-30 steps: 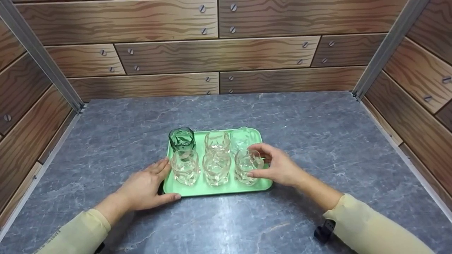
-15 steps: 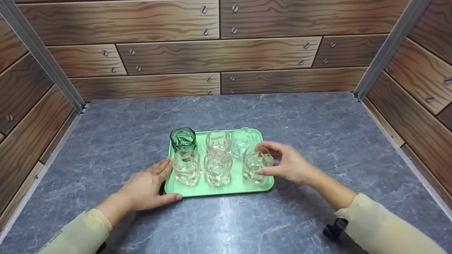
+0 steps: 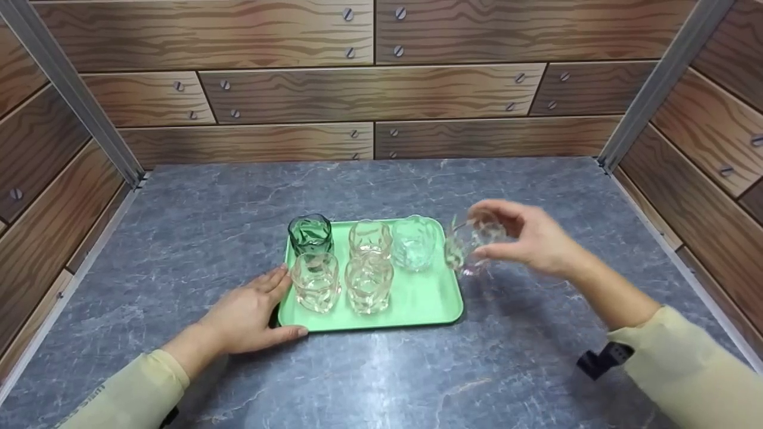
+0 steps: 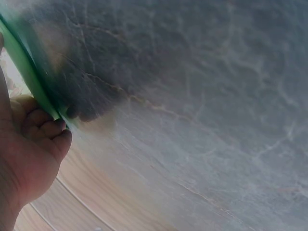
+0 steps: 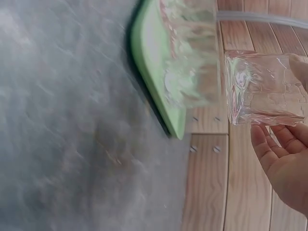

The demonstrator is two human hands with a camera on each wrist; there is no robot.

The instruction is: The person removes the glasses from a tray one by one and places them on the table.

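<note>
My right hand (image 3: 527, 235) grips a clear glass tumbler (image 3: 471, 241) by its sides, just past the right edge of a green tray (image 3: 417, 310). The right wrist view has this tumbler (image 5: 262, 89) raised above the tray's level, between thumb and fingers. My left hand (image 3: 247, 313) rests against the tray's left edge, thumb at the front left corner and fingers along the side. On the tray stand a dark green glass (image 3: 310, 233) at the back left, two clear glasses in front, a clear glass (image 3: 369, 238) at back middle and a pale glass (image 3: 414, 241) at back right.
The tray lies on a grey marble-patterned table (image 3: 381, 190). Wood-print panels (image 3: 369, 89) enclose the back and both sides, with metal corner posts (image 3: 661, 77). A black strap device (image 3: 605, 359) sits at the right wrist.
My right hand has lifted the clear tumbler from the tray's front right and carried it to the right and away from me, past the tray's edge. The left hand stays in place.
</note>
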